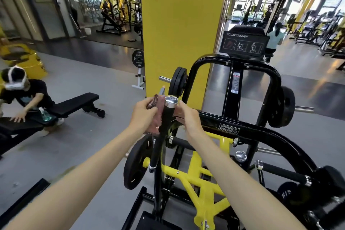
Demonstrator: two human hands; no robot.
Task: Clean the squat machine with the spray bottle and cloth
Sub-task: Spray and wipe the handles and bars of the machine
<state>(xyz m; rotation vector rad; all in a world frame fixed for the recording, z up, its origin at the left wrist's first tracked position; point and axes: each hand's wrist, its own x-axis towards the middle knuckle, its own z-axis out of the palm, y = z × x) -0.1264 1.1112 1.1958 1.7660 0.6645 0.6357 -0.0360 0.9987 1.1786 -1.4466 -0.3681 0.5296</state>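
Note:
The squat machine (pixel 248 132) fills the right half of the view, black and yellow, with weight plates on its pegs. Its black handle (pixel 164 127) with a chrome cap rises between my hands. A brownish pink cloth (pixel 153 102) wraps round the handle just below the cap. My left hand (pixel 143 112) grips the cloth's left end. My right hand (pixel 186 115) pinches the cloth's other end behind the handle. A teal spray bottle (pixel 45 115) stands on a bench far left, which may be another person's.
A person with a headset leans on a black flat bench (pixel 74 104) at the left. A yellow pillar (pixel 179 30) stands just behind the machine. A plate rack (pixel 138 69) sits beside the pillar. Grey floor stretches to the left.

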